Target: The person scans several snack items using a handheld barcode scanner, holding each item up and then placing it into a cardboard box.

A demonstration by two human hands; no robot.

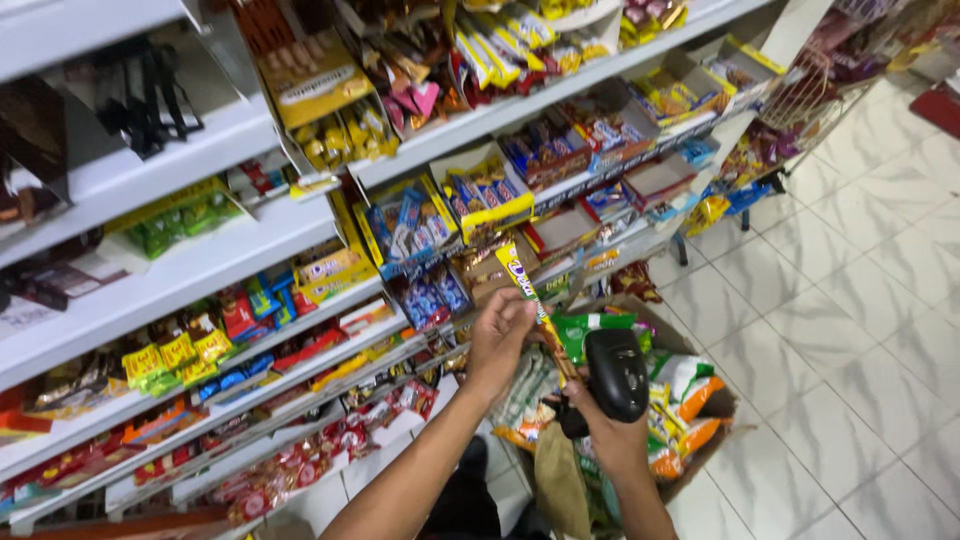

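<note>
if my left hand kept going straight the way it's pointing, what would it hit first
Probably the open blue-and-yellow display box of snack packets on the white shelf, past the long yellow wrapped stick your left hand pinches; depth is unclear.

We count two hands: left hand (500,335), right hand (612,435). One long snack stick (535,300), held in both. One black scanner (616,372), in right hand. One cardboard box (690,345) on floor. Four white shelf tiers (215,250) at least. One wire rack (800,95). Packets on shelves too many, too small; we cannot count.
</note>
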